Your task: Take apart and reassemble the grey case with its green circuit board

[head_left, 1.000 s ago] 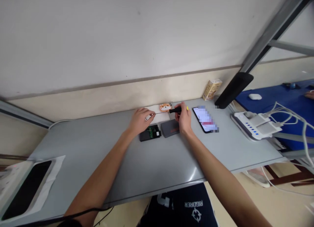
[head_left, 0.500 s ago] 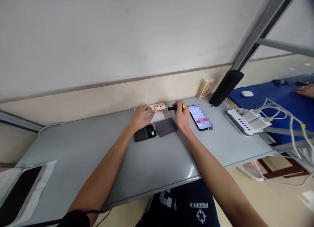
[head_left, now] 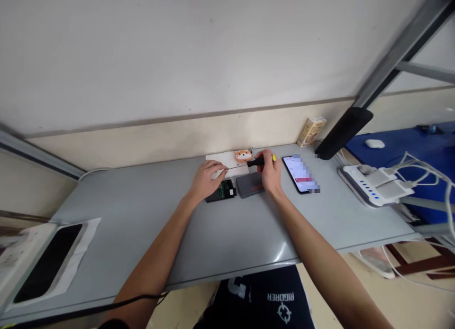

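Observation:
My right hand (head_left: 270, 173) is closed around the black handle of a screwdriver (head_left: 255, 161), which has a yellow end. Its thin shaft points left, and the tip meets the fingertips of my left hand (head_left: 208, 181). Those fingers are pinched together; anything small between them is too tiny to make out. Beneath my left hand lies a black open casing with a green circuit board (head_left: 223, 190), partly covered by the hand. Beside it, under my right wrist, is a dark grey box-shaped cover (head_left: 249, 184). Behind both, a white sheet (head_left: 220, 157) lies flat with an orange animal-face case (head_left: 243, 155) at its right.
To the right are a lit phone (head_left: 300, 174), a small carton (head_left: 311, 132), a black cylinder (head_left: 343, 132) and a white power strip (head_left: 373, 187) with cables. A dark-screened phone (head_left: 50, 262) lies at the left. A white earbud case (head_left: 375, 143) sits on the blue surface.
My hands have come together: the screwdriver's tip now reaches my left fingertips, where before there was a gap. The whole view has shifted, so the table's things appear farther right.

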A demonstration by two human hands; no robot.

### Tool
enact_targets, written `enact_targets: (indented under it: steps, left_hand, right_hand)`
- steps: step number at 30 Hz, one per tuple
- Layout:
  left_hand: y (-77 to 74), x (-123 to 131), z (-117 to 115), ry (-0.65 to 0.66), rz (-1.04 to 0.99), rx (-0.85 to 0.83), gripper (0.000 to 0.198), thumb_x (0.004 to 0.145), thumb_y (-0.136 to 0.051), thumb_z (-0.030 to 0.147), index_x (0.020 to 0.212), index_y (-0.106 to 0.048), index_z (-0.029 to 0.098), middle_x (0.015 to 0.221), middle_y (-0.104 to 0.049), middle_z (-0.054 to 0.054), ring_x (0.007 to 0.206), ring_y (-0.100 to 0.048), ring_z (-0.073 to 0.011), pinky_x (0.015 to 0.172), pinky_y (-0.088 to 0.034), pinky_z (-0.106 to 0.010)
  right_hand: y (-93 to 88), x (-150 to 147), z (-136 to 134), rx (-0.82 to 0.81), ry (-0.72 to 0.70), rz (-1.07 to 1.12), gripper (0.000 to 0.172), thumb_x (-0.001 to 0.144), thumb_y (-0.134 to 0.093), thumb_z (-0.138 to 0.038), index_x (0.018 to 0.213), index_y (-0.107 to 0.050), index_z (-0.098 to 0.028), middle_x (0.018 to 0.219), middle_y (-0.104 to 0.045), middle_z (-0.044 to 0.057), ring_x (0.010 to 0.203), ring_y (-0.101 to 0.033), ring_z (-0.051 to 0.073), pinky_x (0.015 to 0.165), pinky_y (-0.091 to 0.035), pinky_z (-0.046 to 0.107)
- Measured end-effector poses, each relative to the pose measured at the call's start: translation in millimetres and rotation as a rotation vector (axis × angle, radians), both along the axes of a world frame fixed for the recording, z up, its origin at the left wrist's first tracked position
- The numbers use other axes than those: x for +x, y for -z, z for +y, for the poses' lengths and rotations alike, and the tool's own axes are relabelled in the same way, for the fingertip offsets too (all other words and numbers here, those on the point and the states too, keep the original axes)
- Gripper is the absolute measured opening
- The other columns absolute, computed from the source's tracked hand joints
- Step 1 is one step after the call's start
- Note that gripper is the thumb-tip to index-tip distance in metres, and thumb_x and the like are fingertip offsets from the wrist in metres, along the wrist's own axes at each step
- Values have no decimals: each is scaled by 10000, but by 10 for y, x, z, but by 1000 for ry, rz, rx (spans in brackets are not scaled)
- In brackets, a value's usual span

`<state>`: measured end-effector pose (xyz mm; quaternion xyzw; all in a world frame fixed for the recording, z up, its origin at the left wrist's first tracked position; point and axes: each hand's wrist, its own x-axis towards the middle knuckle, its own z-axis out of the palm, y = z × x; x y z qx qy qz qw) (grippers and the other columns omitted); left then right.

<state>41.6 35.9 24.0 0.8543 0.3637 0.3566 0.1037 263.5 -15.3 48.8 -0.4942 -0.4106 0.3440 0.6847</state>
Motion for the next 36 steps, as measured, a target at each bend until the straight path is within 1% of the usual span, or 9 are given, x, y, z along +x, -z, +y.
enact_targets:
  steps: [8, 13, 20, 24, 26, 28, 30, 33, 36]
  left_hand:
    - [-98, -83, -121, 18, 89, -44, 221, 1024, -555, 345, 1034, -756, 254, 1065, -730, -49, 1023, -666, -208, 967, -509, -406]
    - [-112, -138, -159, 8, 59, -45, 221, 1029, -555, 358, 1043, -751, 254, 1078, -731, -44, 1001, -670, -198, 973, -505, -405]
    - [-127, -144, -168, 40, 89, -34, 226, 1034, -548, 344, 1040, -753, 248, 1057, -737, -46, 1021, -673, -203, 969, -504, -406]
    - [-132, -134, -175, 36, 89, -50, 229, 1033, -548, 352, 1034, -755, 253, 1059, -738, -47, 1029, -671, -211, 968, -505, -411]
    - [-123, -162, -203, 48, 94, -93, 231, 1020, -575, 373, 1155, -728, 266, 1140, -731, -50, 1094, -658, -222, 1012, -494, -420]
    - [-101, -222, -256, 53, 110, -151, 373, 1004, -606, 398, 1356, -626, 278, 1267, -700, -60, 1197, -626, -239, 1087, -456, -442]
    - [-68, -303, -329, 54, 131, -196, 507, 1000, -608, 412, 1479, -511, 279, 1375, -651, -77, 1293, -579, -259, 1148, -405, -470]
    - [-10, -392, -427, 71, 180, -198, 531, 997, -599, 414, 1496, -488, 272, 1447, -603, -95, 1357, -534, -288, 1179, -364, -500]
    - [41, -391, -460, 100, 215, -174, 516, 999, -583, 396, 1489, -497, 258, 1462, -589, -103, 1365, -523, -301, 1180, -353, -512]
  right_hand:
    - [-8, -68, -40, -32, -34, -25, 474, 967, -459, -589, 744, -628, -206, 557, -462, -30, 506, -414, 119, 498, -324, 266]
    - [-28, -84, -48, -40, -29, 42, 468, 948, -479, -602, 739, -617, -207, 550, -451, -38, 481, -400, 107, 474, -303, 254]
    - [-20, -102, -59, -25, -51, 64, 472, 952, -493, -607, 735, -605, -203, 532, -439, -44, 466, -390, 98, 456, -280, 242]
    - [-28, -112, -60, -55, -53, 54, 481, 940, -498, -649, 759, -598, -216, 515, -410, -55, 456, -374, 101, 446, -274, 241]
    - [-40, -112, -64, -43, -43, 52, 471, 927, -518, -667, 782, -587, -224, 534, -415, -58, 458, -384, 100, 445, -274, 240]
    - [-56, -105, -78, 3, -15, 12, 470, 926, -526, -670, 783, -578, -226, 565, -441, -52, 475, -405, 99, 456, -289, 243]
    - [-77, -99, -99, 46, 31, -81, 474, 939, -514, -659, 770, -585, -222, 590, -466, -41, 502, -426, 102, 477, -315, 249]
    - [-126, -125, -108, 76, 108, -188, 479, 967, -487, -628, 741, -586, -218, 595, -459, -35, 516, -421, 106, 492, -330, 257]
    - [-197, -207, -33, 103, 137, -249, 489, 991, -461, -600, 706, -563, -215, 602, -447, -31, 535, -413, 107, 508, -340, 259]
